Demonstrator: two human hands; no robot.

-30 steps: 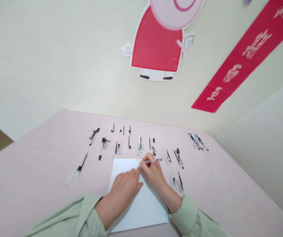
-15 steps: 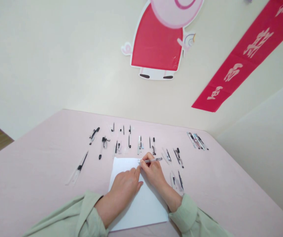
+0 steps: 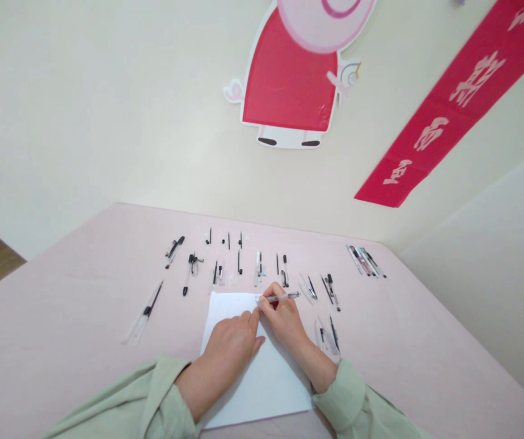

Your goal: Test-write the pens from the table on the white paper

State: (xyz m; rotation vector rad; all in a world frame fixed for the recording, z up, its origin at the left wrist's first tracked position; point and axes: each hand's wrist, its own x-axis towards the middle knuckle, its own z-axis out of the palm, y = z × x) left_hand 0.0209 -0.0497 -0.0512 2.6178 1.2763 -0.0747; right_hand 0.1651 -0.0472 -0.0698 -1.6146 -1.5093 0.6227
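Observation:
White paper (image 3: 262,390) lies on the pink-covered table in front of me. My right hand (image 3: 283,314) is closed around a clear pen (image 3: 289,296) near the paper's upper right; the pen slants almost flat, its dark end pointing right. Its tip is hidden by my fingers. My left hand (image 3: 234,341) rests flat on the paper with its fingers stretched out, its index fingertip close beside the right hand's fingers. Any marks on the paper are too small to make out.
Disassembled pen parts, with black refills (image 3: 155,299), caps (image 3: 185,291) and clear barrels, lie in small groups beyond and beside the paper. A row of whole pens (image 3: 366,261) lies at the back right. A wall with a red banner (image 3: 426,134) stands behind the table (image 3: 61,341).

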